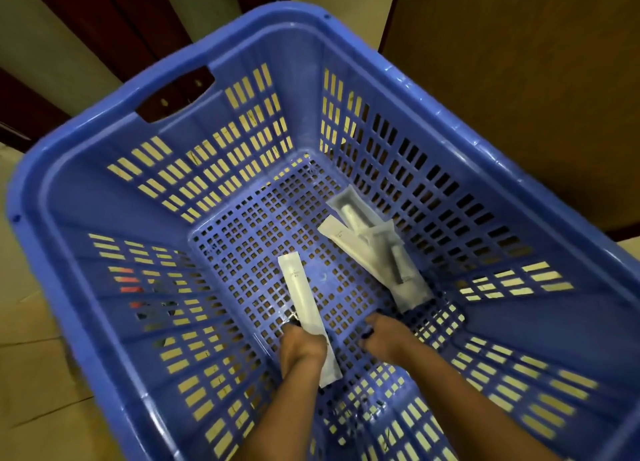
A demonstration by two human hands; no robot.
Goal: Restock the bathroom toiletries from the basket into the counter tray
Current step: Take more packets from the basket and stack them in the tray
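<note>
1. Currently, a white packet [300,296] is being gripped by the left grip [302,348], with the fingers being curled round its lower half, low inside the basket [104,190].
2. The right grip [384,334] is being held just beside it, near the basket floor, with the fingers being bent downward. Nothing is being seen in it, and whether it is spread or pressed together cannot be told.
3. A loose pile [367,242] of further packs is being left at the far right of the floor, near the right grip and well apart from the left one. A clear pack with a tube [351,211] is being overlapped there by a long white one.
4. The counter tray is not being shown, so the job is being judged as far from done: every toiletry in view is being kept inside the basket.
5. Risks being weighed from here:
   - The held packet is being gripped near one end only, so it is likely being left free to swing and could be caught on the slotted wall while being lifted out.
   - The piled packs are being overlapped, so pulling one could mean the others are being dragged or flipped.
   - Thin packet corners could be snagged in the floor holes, being creased or torn if they are tugged.
   - The deep basket is being reached into from above, so a pack against the wall could be missed.
</note>
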